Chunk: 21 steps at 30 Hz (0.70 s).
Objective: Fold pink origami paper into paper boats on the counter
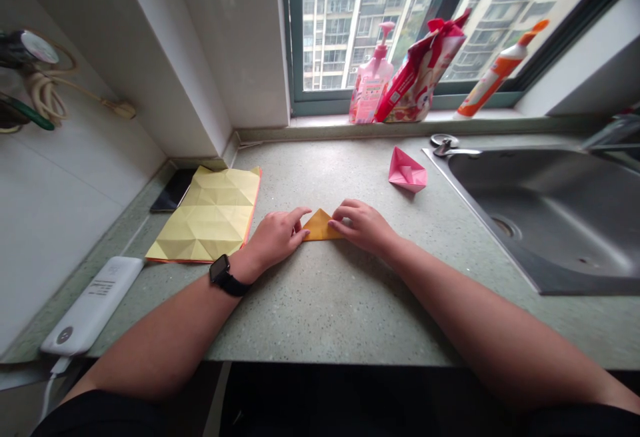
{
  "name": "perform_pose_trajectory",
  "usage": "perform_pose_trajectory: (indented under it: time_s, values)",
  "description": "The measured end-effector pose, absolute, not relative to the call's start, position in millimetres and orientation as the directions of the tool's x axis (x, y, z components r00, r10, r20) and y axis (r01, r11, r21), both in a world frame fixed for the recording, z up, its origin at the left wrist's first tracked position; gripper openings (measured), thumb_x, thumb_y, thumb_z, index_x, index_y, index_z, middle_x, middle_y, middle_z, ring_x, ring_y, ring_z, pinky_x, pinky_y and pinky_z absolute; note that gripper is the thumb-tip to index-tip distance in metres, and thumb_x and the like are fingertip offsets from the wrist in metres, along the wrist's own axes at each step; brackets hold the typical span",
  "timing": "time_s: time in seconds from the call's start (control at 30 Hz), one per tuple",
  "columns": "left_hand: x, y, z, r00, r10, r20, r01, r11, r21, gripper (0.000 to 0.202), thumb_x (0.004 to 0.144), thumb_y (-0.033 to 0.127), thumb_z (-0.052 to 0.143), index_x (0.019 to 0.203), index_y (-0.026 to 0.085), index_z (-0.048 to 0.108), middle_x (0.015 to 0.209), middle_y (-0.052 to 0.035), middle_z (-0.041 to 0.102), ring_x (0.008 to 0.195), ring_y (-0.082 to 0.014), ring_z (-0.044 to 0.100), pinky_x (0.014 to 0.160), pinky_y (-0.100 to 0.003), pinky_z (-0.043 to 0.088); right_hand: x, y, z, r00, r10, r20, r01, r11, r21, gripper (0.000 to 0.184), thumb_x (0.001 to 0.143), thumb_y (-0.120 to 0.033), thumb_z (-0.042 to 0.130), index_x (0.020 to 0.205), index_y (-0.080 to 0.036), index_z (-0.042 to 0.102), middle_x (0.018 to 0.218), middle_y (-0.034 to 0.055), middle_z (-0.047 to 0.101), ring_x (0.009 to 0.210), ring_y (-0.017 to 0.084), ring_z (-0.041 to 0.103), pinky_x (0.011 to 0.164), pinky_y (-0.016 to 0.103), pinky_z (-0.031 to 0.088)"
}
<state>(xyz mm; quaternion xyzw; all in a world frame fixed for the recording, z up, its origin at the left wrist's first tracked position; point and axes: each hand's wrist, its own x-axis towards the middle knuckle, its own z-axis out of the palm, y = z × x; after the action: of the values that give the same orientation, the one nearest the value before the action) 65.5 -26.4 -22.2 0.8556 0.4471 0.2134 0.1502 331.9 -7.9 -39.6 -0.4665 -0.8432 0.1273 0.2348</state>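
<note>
An orange piece of folded paper (pixel 321 226), triangular with its point away from me, lies on the speckled counter (pixel 320 310). My left hand (pixel 280 235) is at its left corner, thumb touching the paper and index finger stretched just above. At the right corner, my right hand (pixel 364 225) has its thumb and curled fingers closed on the paper, hiding that end. A pink folded paper boat (pixel 407 171) stands farther back on the right. To the left of my left hand lies a creased yellow sheet (pixel 210 213) on top of other coloured sheets.
A steel sink (pixel 550 223) is set into the counter at right. A white power bank (pixel 95 303) and a dark phone (pixel 173 190) lie at left. On the sill stand a pink pump bottle (pixel 371 87), a red bag (pixel 423 73) and an orange-white bottle (pixel 495 77).
</note>
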Motion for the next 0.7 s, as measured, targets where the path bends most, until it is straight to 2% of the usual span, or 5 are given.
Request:
perform_pose_trajectory:
  time_s: [0.17, 0.3, 0.43, 0.57, 0.7]
  values:
    - [64.0, -25.4, -26.5, 0.567, 0.775, 0.279, 0.712, -0.632, 0.307, 0.041, 0.102, 0.022, 0.074, 0.142, 0.021, 0.069, 0.119, -0.0091, 0.076, 0.111, -0.0274, 0.072, 0.102, -0.045, 0.059, 328.8, -8.6, -43.1, -0.397, 0.881, 0.259, 0.778, 0.472, -0.415, 0.013, 0.101, -0.033, 0.074, 0.091, -0.026, 0.078, 0.104, 0.0072, 0.071, 0.101, 0.026, 0.068, 0.093, 0.039, 0.053]
    - [64.5, -26.0, -29.0, 0.627, 0.708, 0.325, 0.656, -0.705, 0.268, 0.034, 0.104, 0.015, 0.067, 0.136, 0.025, 0.073, 0.142, -0.0117, 0.069, 0.130, -0.0295, 0.066, 0.113, -0.051, 0.057, 328.7, -6.0, -47.2, -0.384, 0.879, 0.283, 0.791, 0.471, -0.390, 0.011, 0.099, -0.034, 0.077, 0.091, -0.026, 0.078, 0.105, 0.0085, 0.070, 0.102, 0.028, 0.066, 0.094, 0.043, 0.054]
    - [65.7, -25.4, -30.1, 0.724, 0.630, 0.281, 0.557, -0.774, 0.300, 0.029, 0.108, 0.013, 0.059, 0.127, 0.025, 0.078, 0.145, -0.0113, 0.070, 0.133, -0.0288, 0.066, 0.114, -0.051, 0.057, 329.8, -3.0, -52.0, -0.393, 0.869, 0.299, 0.784, 0.487, -0.386, 0.011, 0.098, -0.033, 0.076, 0.091, -0.025, 0.077, 0.105, 0.0098, 0.069, 0.101, 0.028, 0.065, 0.094, 0.044, 0.053]
    - [66.1, -24.2, -30.6, 0.776, 0.581, 0.245, 0.492, -0.802, 0.340, 0.038, 0.107, 0.008, 0.055, 0.132, 0.026, 0.077, 0.145, -0.0091, 0.073, 0.130, -0.0256, 0.069, 0.114, -0.047, 0.056, 329.5, -2.6, -53.7, -0.395, 0.865, 0.310, 0.775, 0.495, -0.394, 0.011, 0.098, -0.032, 0.075, 0.090, -0.025, 0.077, 0.105, 0.0097, 0.069, 0.101, 0.028, 0.065, 0.093, 0.044, 0.052]
    - [69.4, -25.6, -31.6, 0.764, 0.613, 0.203, 0.540, -0.779, 0.319, 0.036, 0.110, 0.012, 0.055, 0.135, 0.027, 0.075, 0.148, -0.0073, 0.072, 0.131, -0.0253, 0.069, 0.115, -0.046, 0.055, 331.3, -2.4, -48.5, -0.392, 0.856, 0.338, 0.743, 0.511, -0.432, 0.009, 0.099, -0.028, 0.074, 0.091, -0.025, 0.078, 0.106, 0.0093, 0.070, 0.101, 0.028, 0.065, 0.095, 0.044, 0.052]
